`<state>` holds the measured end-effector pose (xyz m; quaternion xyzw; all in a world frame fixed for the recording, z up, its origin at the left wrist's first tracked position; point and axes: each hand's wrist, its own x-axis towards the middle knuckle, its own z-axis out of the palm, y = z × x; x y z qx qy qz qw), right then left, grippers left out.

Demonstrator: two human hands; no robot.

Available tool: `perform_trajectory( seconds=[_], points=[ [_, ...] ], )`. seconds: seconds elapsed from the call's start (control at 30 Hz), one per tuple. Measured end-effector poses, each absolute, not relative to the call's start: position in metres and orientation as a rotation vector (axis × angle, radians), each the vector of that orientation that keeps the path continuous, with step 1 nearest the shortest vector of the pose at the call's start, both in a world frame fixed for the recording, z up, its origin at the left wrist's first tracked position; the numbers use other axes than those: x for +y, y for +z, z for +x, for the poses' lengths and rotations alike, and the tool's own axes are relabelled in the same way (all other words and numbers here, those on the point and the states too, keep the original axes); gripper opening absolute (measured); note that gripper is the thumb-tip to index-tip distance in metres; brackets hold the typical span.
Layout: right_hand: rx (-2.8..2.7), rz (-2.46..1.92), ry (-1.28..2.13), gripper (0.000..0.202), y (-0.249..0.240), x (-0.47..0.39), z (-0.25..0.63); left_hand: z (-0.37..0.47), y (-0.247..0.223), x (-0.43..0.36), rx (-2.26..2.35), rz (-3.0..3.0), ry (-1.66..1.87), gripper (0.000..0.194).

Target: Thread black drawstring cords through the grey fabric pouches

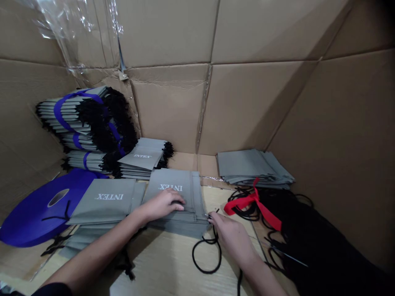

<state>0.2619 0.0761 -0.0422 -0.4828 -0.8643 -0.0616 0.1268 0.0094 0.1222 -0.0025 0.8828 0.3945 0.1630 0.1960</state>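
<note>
black cord (206,258) loops on table (173,263), near end at right hand (230,234), which pinches it by pouch corner | left hand (163,204) flat, open, pressing grey pouch (177,193) | pouch logo reads upside-down, long axis runs away from person | cardboard walls (173,111) enclose pouch stacks (89,131)

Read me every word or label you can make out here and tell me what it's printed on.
"INTEX", white, seen upside down, on the grey pouch under the left hand.
"INTEX", upside down, on the grey pouch at left topping the pile beside it.
"INTEX", smaller, on the top pouch of the back stack.
The plain grey stack at right shows no text.
</note>
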Motion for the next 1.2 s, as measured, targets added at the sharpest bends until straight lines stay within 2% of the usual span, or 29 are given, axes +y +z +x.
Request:
perform_trajectory(
  seconds=[0.3, 0.47, 0.6, 0.8, 0.93, 1.1, 1.2],
  points=[
    [-2.529, -1.463, -0.148, 0.022, -0.039, 0.079, 0.264, 0.022, -0.009, 0.106, 1.259, 2.715, 0.269, 0.03],
    [-2.532, -1.477, -0.147, 0.022, -0.04, 0.077, 0.262, 0.037, -0.007, 0.104, 1.304, 2.834, 0.143, 0.021],
    [-2.533, -1.489, -0.159, 0.02, -0.041, 0.076, 0.261, 0.038, -0.004, 0.107, 1.234, 2.91, 0.142, 0.021],
    [-2.536, -1.467, -0.19, 0.025, -0.026, 0.072, 0.262, 0.029, -0.024, 0.109, 1.019, 2.851, 0.726, 0.021],
    [-2.55, -1.393, -0.225, 0.025, -0.013, 0.068, 0.255, 0.029, -0.031, 0.105, 0.981, 2.815, 0.897, 0.024],
    [-2.554, -1.275, -0.309, 0.02, 0.007, 0.064, 0.24, 0.027, -0.014, 0.091, 0.744, 2.665, 1.385, 0.019],
    [-2.515, -1.168, -0.408, 0.015, 0.02, 0.062, 0.234, 0.025, 0.0, 0.082, 0.689, 2.646, 1.508, 0.018]
  ],
)
